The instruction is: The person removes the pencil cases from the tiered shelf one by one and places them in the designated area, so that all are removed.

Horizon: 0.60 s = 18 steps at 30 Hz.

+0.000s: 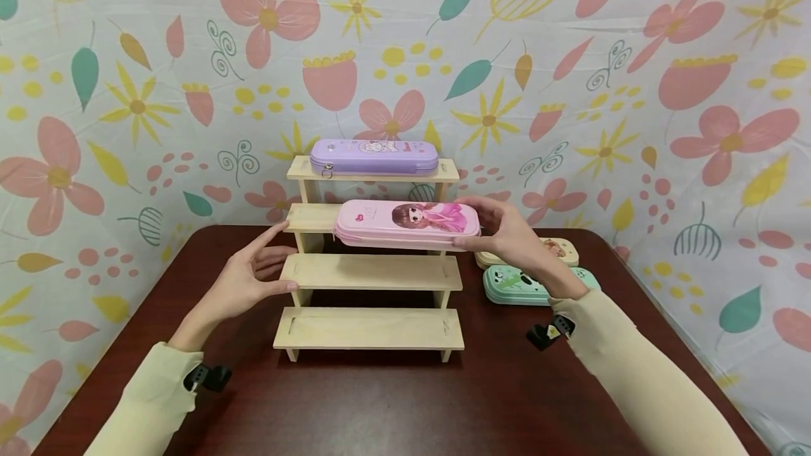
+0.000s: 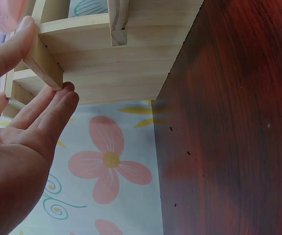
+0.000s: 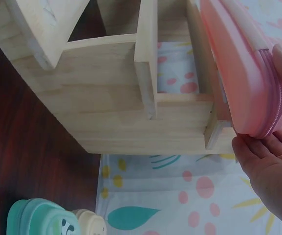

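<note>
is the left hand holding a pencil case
No, the left hand touches the side of the wooden stand, while the right hand holds the pink pencil case.

Dark red-brown table [image 1: 355, 400], four-tier wooden stand [image 1: 370, 329] on it near the back edge.
Purple case [image 1: 374, 157] lies along the stand's top tier [image 1: 449, 169]; pink case [image 1: 374, 220] is at the tier below, overhanging its right end, contact unclear. Directly on the table, toward the back right corner: cream case [image 1: 567, 252], green case [image 1: 513, 288] just in front.
</note>
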Tool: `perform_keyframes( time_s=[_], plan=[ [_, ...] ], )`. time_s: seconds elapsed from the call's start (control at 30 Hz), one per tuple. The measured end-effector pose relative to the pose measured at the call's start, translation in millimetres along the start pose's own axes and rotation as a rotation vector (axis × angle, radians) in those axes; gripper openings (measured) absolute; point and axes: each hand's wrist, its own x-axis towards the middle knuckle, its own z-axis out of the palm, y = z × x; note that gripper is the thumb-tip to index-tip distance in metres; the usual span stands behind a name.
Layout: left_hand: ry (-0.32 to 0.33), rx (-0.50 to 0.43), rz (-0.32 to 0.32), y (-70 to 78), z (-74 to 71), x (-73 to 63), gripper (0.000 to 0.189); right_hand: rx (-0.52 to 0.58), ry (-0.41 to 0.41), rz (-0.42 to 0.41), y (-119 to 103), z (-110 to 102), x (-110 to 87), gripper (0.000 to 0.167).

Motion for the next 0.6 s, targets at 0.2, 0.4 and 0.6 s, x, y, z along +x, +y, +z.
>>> perform_keyframes(
  time_s=[0.2, 0.4, 0.6],
  plan=[
    [-0.003, 0.004, 0.0, -0.4, -0.2, 0.0, 0.104, 0.008, -0.004, -0.006, 2, -4, -7.7, 0.06],
    [-0.003, 0.002, -0.002, -0.2, -0.1, -0.1, 0.104, 0.007, -0.008, -0.019, 3, -9, -16.1, 0.059],
    [-0.003, -0.004, -0.005, 1.5, -0.3, -0.4, 0.104, 0.056, -0.005, -0.01, 4, -16, -28.4, 0.061]
  ],
)
